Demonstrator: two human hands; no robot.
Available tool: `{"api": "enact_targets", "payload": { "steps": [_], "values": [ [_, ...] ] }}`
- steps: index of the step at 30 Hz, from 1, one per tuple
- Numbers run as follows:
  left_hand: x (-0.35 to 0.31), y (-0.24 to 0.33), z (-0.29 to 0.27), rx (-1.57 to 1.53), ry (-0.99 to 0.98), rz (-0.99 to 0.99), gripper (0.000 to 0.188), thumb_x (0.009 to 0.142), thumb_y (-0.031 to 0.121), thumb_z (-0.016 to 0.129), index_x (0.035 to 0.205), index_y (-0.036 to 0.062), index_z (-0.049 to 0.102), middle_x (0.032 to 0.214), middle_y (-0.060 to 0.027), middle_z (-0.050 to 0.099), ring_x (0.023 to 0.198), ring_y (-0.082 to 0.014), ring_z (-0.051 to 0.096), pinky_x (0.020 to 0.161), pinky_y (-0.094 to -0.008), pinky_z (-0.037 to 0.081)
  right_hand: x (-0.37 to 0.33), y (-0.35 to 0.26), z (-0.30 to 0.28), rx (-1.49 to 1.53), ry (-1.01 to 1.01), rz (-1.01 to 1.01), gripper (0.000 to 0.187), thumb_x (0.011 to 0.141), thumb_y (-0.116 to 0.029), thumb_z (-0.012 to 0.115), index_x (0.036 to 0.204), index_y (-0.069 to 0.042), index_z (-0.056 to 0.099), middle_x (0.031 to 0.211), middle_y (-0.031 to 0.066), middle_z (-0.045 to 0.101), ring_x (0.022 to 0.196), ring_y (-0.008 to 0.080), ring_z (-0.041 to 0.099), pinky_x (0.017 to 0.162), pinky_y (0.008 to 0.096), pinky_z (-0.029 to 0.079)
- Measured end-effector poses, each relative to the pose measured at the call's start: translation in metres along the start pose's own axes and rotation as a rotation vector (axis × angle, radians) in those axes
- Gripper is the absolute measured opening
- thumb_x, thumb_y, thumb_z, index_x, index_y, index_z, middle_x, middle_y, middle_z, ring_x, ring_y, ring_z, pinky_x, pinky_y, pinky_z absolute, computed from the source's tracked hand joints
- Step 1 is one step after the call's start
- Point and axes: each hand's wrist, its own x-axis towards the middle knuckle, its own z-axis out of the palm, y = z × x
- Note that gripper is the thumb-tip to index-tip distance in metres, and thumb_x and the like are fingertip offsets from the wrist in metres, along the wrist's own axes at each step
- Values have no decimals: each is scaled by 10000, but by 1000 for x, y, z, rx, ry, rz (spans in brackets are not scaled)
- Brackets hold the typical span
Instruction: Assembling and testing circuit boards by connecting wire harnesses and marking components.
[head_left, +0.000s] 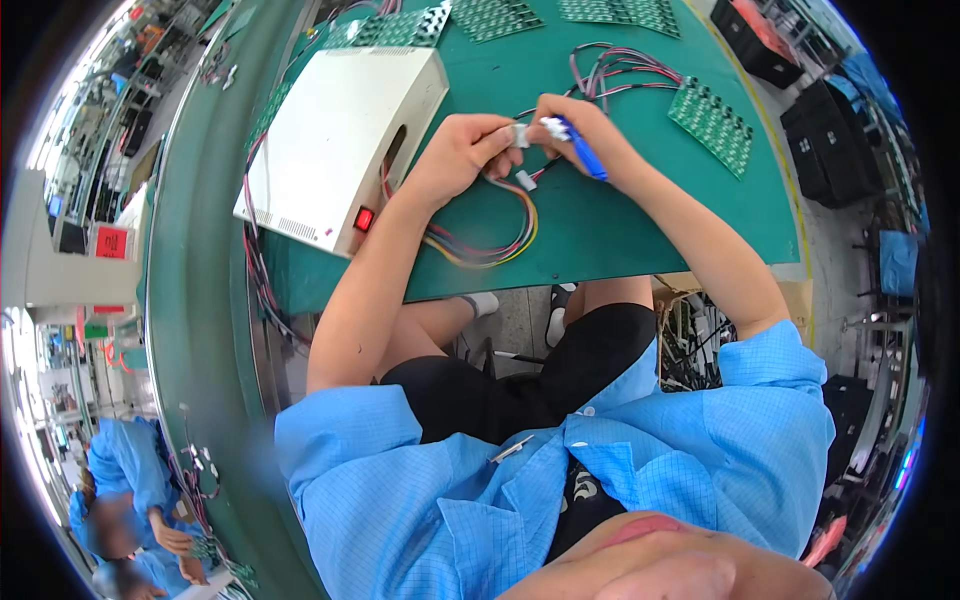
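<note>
My left hand [462,158] pinches a white plug connector [520,136] over the green-topped table. Multicoloured wires [500,252] loop below that hand, toward the cream metal box [345,125] with a red rocker switch [364,218]. Close by, my right hand [598,128] is closed, its fingertips meeting the connector. A blue pen-like tool [588,155] with white parts at its upper end lies in that hand; its exact kind is unclear. Another white connector [526,180] on dark wires hangs just below my fingers.
Wires [620,68] run to a green circuit board panel [712,128] on the right. More board panels [495,18] lie along the far edge. At left runs a green conveyor-like strip [195,300]; another person in blue [130,470] works beyond it. Black crates [835,140] stand at right.
</note>
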Motion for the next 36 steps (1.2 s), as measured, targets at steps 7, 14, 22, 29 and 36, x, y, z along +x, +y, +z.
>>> {"api": "enact_targets", "payload": {
  "steps": [7,14,22,29,36],
  "values": [
    [-5,16,-8,39,-67,-121,280,959,201,556,1098,-27,639,797,-22,621,685,-81,545,636,-225,447,1,8,3,-117,5,-132,215,872,-234,686,895,-46,585,725,121,608,642,229,587,607,346,462],
    [42,68,26,516,223,270,185,859,138,658,982,0,681,867,-66,671,776,-152,624,709,-285,495,-11,-5,13,26,-103,-286,167,902,-189,639,915,-28,599,799,142,627,737,292,616,672,364,460],
    [192,58,140,1290,-384,534,608,698,286,809,1204,37,582,1218,-142,564,1131,-293,537,937,-371,444,-8,6,23,149,-47,-497,262,854,-122,656,1093,-18,633,941,128,664,845,260,633,755,349,485],
    [262,50,147,1007,-734,275,1034,588,328,878,1437,80,343,1420,-183,388,1317,-333,384,1068,-409,366,-14,11,14,83,-64,-557,294,827,-32,628,1119,-23,591,1104,142,611,1037,316,576,908,402,451],
    [211,37,138,1226,-541,448,1067,558,556,845,1397,74,394,1335,-211,476,1258,-391,423,1041,-451,387,-8,10,22,226,-159,-499,327,791,-41,618,1117,-25,587,1042,154,626,964,284,607,818,371,487]
  ]
}}
